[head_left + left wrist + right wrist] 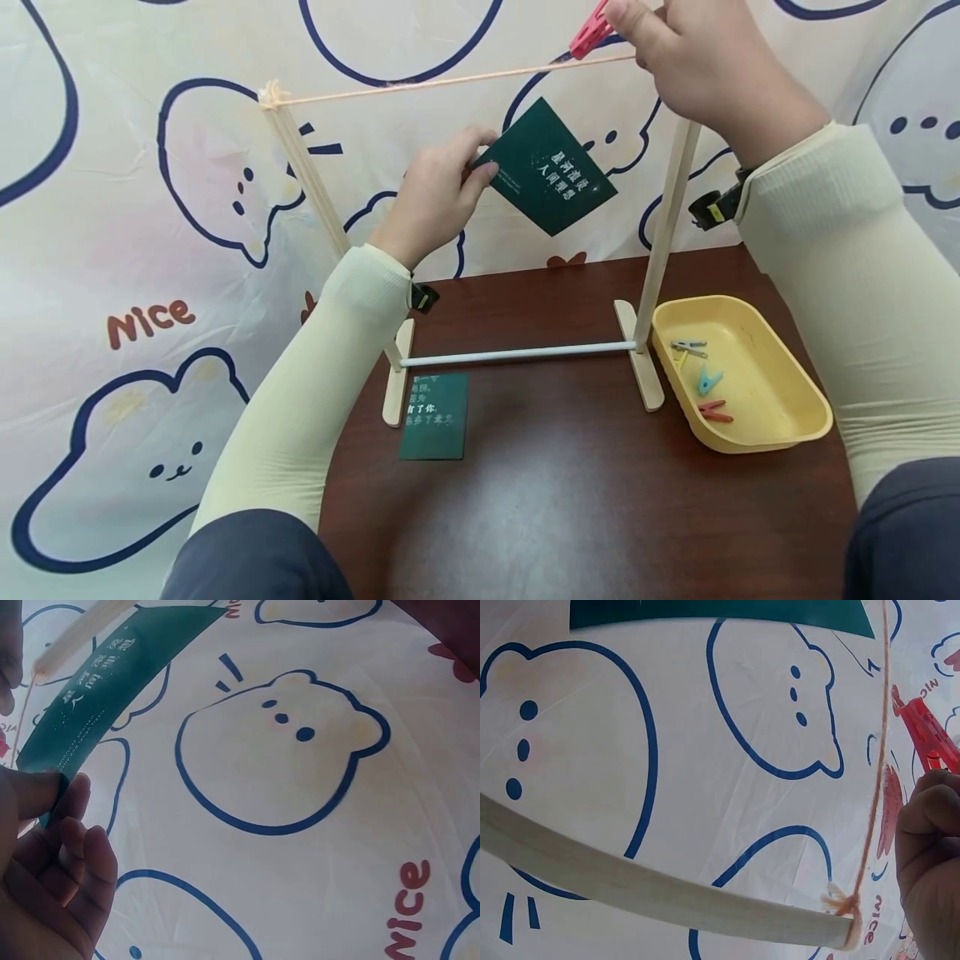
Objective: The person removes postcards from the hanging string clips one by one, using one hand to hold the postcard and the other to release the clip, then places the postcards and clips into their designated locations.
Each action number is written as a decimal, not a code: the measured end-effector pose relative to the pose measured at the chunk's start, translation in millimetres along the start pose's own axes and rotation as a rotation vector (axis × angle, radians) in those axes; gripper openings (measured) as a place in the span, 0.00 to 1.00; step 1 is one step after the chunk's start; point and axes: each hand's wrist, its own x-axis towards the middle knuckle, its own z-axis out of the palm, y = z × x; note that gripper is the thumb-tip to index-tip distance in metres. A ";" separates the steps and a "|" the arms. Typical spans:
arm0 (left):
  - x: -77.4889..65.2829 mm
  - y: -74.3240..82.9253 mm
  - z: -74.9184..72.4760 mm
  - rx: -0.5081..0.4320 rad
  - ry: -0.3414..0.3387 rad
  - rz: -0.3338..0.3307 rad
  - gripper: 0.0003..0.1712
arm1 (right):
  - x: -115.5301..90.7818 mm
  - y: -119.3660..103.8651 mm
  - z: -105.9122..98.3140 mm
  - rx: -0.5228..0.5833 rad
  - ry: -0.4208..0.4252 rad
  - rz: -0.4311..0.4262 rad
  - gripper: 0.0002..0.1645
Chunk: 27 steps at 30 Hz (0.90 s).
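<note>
My left hand (442, 192) pinches a dark green card (551, 167) with white printed characters by its left corner. The card is tilted and hangs just below a stretched string (450, 81), apart from it. In the left wrist view the thumb lies over the edge of the card (105, 682). My right hand (697, 67) holds a red clothespin (591, 32) above the string, near its right end. In the right wrist view the clothespin (930, 731) points toward the string (881, 750) without touching it.
Two wooden posts (667, 225) on flat feet carry the string, joined low down by a white rod (517, 354). A second green card (435, 421) lies on the brown table (570, 500). At the right stands a yellow tray (772, 392) with several clothespins (708, 382). A printed cloth (90, 275) hangs behind.
</note>
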 end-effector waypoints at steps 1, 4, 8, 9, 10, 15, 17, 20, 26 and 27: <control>-1.4 -1.3 0.7 0.002 0.000 0.001 0.21 | -0.9 0.9 0.4 0.001 0.004 -0.002 0.30; -5.4 -5.4 1.7 0.009 0.009 0.004 0.21 | -2.5 2.7 0.9 0.005 0.016 -0.017 0.29; -10.0 -10.5 1.7 0.012 0.025 0.016 0.20 | -4.6 3.2 -0.7 0.046 0.013 -0.010 0.28; -11.3 -11.5 1.8 0.011 0.024 0.015 0.21 | -5.3 3.3 -1.0 0.058 0.012 -0.010 0.28; -12.8 -12.7 1.9 0.008 0.022 0.015 0.21 | -6.4 3.5 -0.9 0.069 0.013 -0.012 0.28; -21.1 -19.2 3.6 -0.020 0.028 0.024 0.21 | -11.7 5.6 -1.3 0.037 0.045 -0.073 0.28; -24.4 -21.7 4.3 -0.029 0.040 0.030 0.21 | -13.5 5.9 -1.8 0.023 0.058 -0.088 0.28; -29.7 -24.7 5.3 -0.035 0.053 0.019 0.21 | -15.9 6.2 -2.1 0.046 0.062 -0.091 0.28; -43.9 -32.1 8.6 -0.046 0.040 -0.017 0.21 | -22.8 9.9 0.8 0.126 0.081 -0.125 0.27; -46.5 -33.8 9.1 -0.051 0.039 -0.015 0.21 | -24.0 10.8 1.6 0.131 0.087 -0.131 0.27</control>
